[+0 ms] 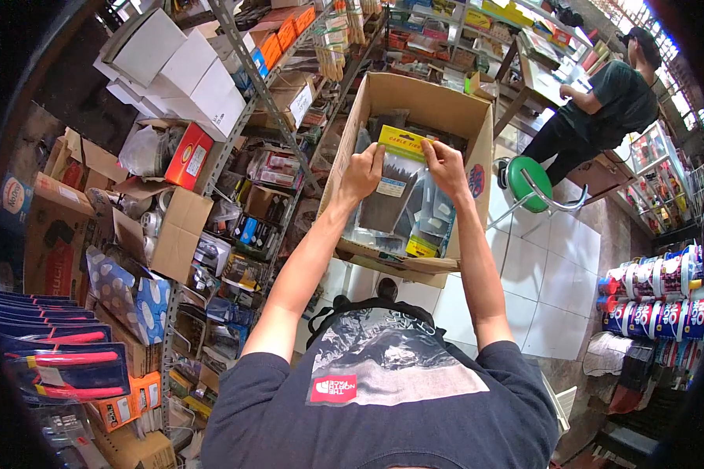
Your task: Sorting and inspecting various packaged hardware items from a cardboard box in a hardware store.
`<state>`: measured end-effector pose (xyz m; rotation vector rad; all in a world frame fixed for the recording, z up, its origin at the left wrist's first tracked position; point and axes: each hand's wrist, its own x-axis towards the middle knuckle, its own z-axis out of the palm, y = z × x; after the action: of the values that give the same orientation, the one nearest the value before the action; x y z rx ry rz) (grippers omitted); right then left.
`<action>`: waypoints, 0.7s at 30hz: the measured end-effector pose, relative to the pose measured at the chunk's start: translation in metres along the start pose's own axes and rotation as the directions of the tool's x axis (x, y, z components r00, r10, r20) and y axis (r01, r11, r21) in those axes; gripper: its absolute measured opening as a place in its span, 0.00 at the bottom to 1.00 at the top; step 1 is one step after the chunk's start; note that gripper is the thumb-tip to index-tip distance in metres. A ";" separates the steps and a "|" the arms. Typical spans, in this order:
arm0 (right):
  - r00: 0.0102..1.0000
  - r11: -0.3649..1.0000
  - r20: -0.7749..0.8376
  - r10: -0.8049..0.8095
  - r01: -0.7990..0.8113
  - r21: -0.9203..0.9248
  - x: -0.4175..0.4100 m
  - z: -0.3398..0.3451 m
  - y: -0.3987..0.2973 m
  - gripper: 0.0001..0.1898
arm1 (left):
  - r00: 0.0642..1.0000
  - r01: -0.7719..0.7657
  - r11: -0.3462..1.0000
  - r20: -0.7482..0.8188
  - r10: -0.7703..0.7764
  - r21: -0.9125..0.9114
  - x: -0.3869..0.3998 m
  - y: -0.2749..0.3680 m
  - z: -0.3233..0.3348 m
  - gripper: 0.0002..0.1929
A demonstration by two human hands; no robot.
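A clear pack of black cable ties (388, 196) with a yellow header card hangs between my two hands above an open cardboard box (419, 91). My left hand (362, 172) pinches the header at its left end. At the right end, the fingers of my right hand (446, 167) grip the same card. Under the pack, the box holds more plastic packs, among them a cable tie pack with a yellow header (422, 246). The pack in my hands hides part of the box's contents.
Metal shelving (258, 88) crammed with boxed goods runs along the left. A green stool (527, 183) stands right of the box, with a person (607, 105) beyond it at a table (534, 73). Paint pails (651, 316) are stacked at the right. White tiles (551, 281) cover the floor.
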<state>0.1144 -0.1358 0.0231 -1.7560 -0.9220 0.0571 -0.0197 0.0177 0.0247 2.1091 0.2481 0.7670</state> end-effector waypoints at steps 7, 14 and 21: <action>1.000 0.982 0.001 0.031 -0.031 0.187 -0.002 0.000 -0.024 0.13 | 0.996 0.062 0.998 -0.065 -0.063 -0.014 0.003 0.003 -0.003 0.17; 0.997 0.867 0.047 0.061 -0.076 0.493 0.000 0.001 -0.080 0.10 | 0.979 0.096 0.914 -0.130 -0.158 -0.393 0.024 0.058 -0.044 0.16; 0.967 0.816 0.254 -0.037 -0.117 0.566 -0.015 0.010 -0.142 0.12 | 0.961 0.196 0.861 -0.082 -0.264 -0.470 -0.018 0.110 -0.098 0.16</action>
<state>0.0212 -0.1231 0.1312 -1.2060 -0.9256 0.5511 -0.1038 0.0067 0.1467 1.5460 0.3536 0.7487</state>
